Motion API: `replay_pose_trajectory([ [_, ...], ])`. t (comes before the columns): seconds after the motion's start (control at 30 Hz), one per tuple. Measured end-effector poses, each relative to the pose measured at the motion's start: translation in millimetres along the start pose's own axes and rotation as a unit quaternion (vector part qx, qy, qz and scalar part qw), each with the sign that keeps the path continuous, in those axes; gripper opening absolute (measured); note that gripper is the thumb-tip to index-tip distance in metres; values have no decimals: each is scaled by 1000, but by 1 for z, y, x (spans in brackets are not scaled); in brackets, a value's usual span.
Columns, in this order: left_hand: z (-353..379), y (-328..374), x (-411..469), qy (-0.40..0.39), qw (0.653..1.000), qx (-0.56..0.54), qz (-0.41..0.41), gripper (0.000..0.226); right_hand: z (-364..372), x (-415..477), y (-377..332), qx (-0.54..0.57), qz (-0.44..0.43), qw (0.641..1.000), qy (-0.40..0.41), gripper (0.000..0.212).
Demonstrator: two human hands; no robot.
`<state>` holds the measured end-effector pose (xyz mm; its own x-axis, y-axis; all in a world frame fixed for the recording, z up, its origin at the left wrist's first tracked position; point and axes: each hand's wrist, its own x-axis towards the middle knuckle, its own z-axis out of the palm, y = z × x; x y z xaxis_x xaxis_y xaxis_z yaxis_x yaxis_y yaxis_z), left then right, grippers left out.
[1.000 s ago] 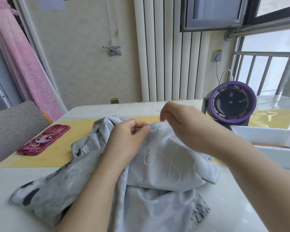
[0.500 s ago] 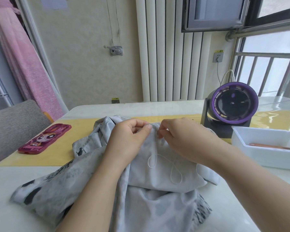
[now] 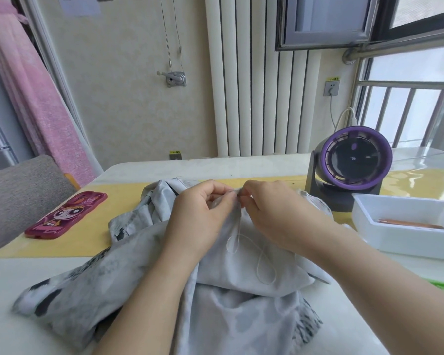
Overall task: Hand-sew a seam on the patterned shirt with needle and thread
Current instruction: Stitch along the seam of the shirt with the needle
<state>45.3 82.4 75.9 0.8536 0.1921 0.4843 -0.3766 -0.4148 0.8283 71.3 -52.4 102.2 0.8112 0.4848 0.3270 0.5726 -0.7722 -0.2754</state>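
- Head view: patterned shirt (image 3: 241, 316) crumpled mid-surface (image 3: 5, 272), far part lying on a yellow mat (image 3: 100, 226).
- Left hand (image 3: 203, 216): fingers curled, pinching a raised fold of the shirt.
- Right hand (image 3: 274, 213): fingers pinched on the same fold, tips touching the left's; needle too small to make out.
- White thread (image 3: 264, 265) looping down the cloth below the pinch.
- Pink phone case (image 3: 67, 213) left; purple fan (image 3: 354, 162) and white tray (image 3: 405, 239) right.
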Motion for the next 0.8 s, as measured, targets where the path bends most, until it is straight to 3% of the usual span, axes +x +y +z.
replay_pose_trajectory([
  [0.1, 3, 0, 0, 5, 1000, -3, -6, 18, 0, 1, 0, 65, 12, 998, 5, 22],
  [0.23, -2, -1, 3, 36, 992, -86, -86, 13, -9, 0, 1, 167, -4, 986, 12, 4],
  [0.33, -5, -3, 5, 52, 982, -122, -133, 9, -19, -2, 1, 220, -42, 975, 12, 6],
  [0.6, -5, -3, 5, 62, 975, -151, -152, 9, -31, -4, 7, 282, -90, 948, -113, 9],
  [0.8, -1, 3, 1, 13, 977, -181, -113, 11, -9, 4, 10, 226, -80, 970, 38, 15],
])
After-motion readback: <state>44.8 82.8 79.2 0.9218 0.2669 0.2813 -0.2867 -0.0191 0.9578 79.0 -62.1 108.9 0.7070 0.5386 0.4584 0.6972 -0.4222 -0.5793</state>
